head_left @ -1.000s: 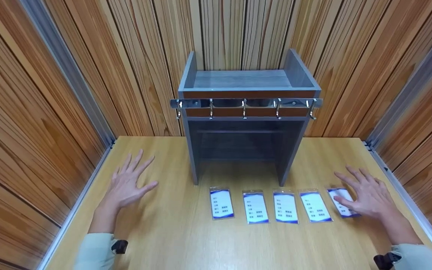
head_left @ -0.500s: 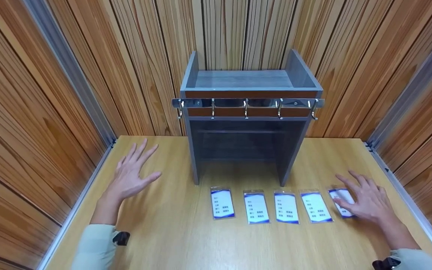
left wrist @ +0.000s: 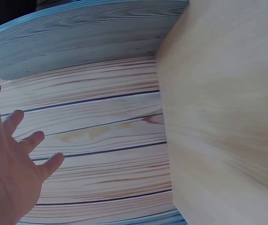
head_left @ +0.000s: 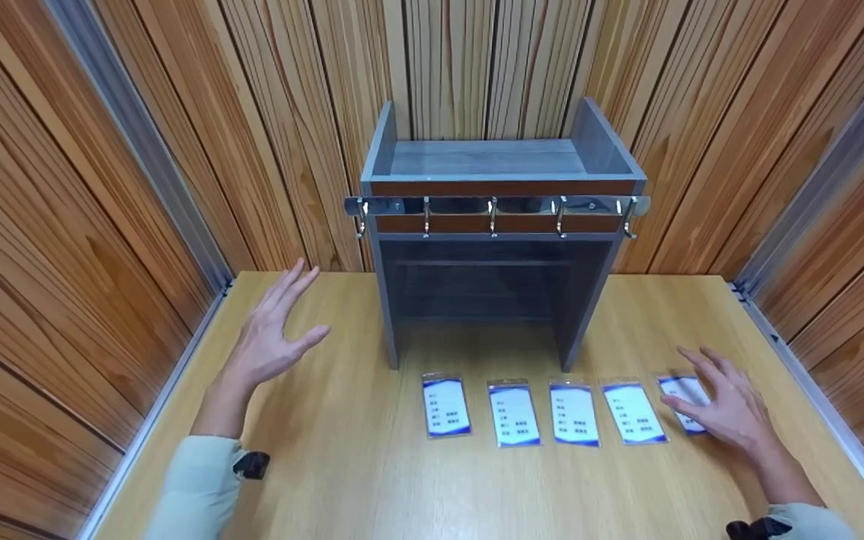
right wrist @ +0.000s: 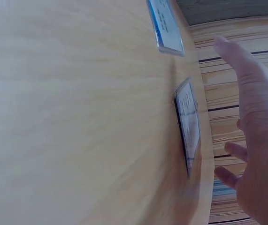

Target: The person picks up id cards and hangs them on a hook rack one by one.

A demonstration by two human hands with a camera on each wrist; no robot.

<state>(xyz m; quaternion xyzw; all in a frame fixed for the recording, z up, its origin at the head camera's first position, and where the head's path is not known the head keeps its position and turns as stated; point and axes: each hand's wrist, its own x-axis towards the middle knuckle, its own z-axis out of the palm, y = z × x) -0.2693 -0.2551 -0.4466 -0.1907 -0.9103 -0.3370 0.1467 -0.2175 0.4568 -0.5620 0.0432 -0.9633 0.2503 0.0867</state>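
Observation:
My left hand [head_left: 267,341] hovers over the left of the table, fingers spread, holding nothing. On the right, my right hand [head_left: 728,405] hovers above the rightmost badge card [head_left: 683,394], partly hiding it; the right wrist view shows a gap between that hand [right wrist: 260,136] and the card [right wrist: 187,124]. Several white and blue badge cards in clear sleeves lie in a row, among them the leftmost card [head_left: 445,405], a second card [head_left: 514,412], a middle card [head_left: 573,412] and another card [head_left: 633,411]. Their small print is unreadable.
Behind the cards stands a grey shelf unit [head_left: 571,300] with a metal hook rail [head_left: 522,205] across its front, bearing several hooks. Wood-panelled walls [head_left: 289,135] enclose the table [head_left: 372,480] at the back and both sides.
The left hand has moved forward and slightly right, turning more edge-on. My right hand has shifted slightly down and left, its fingers drawing closer together. The cards have not moved.

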